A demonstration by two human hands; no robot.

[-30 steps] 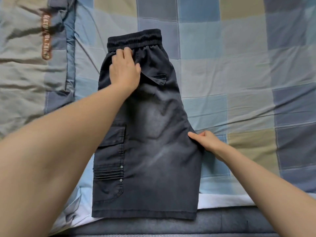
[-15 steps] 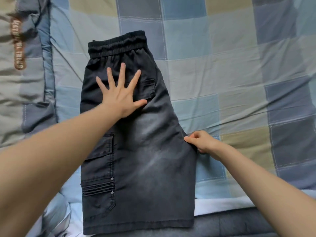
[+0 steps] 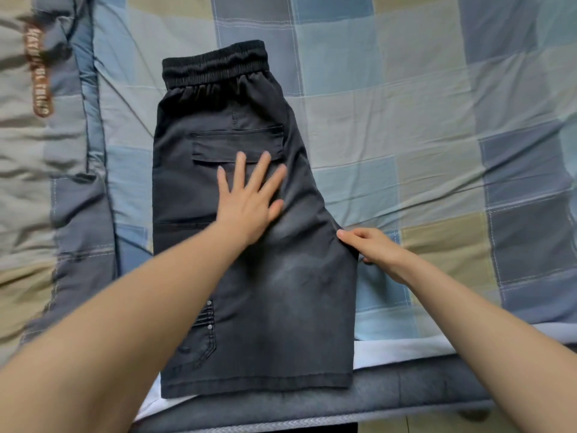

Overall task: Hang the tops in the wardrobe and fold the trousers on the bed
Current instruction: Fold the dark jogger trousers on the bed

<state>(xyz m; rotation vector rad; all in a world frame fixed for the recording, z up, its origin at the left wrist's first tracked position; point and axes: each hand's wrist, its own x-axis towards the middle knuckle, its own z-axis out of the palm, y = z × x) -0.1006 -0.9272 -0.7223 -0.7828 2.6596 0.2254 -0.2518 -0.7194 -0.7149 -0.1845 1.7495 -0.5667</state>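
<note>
1. Dark shorts (image 3: 249,292) lie flat on the bed (image 3: 406,135), hem at its near edge, waistband away from me; long axis runs near-to-far.
2. My left hand (image 3: 249,198) presses mid-shorts, fingers spread flat.
3. My right hand (image 3: 371,248) pinches the right side edge.
4. Judging next fold hem-to-waistband; both hands close enough.

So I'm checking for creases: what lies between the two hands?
Head view: only dark fabric of the shorts, smooth and faded, lies between the flat left hand and the right hand at the edge.
</note>
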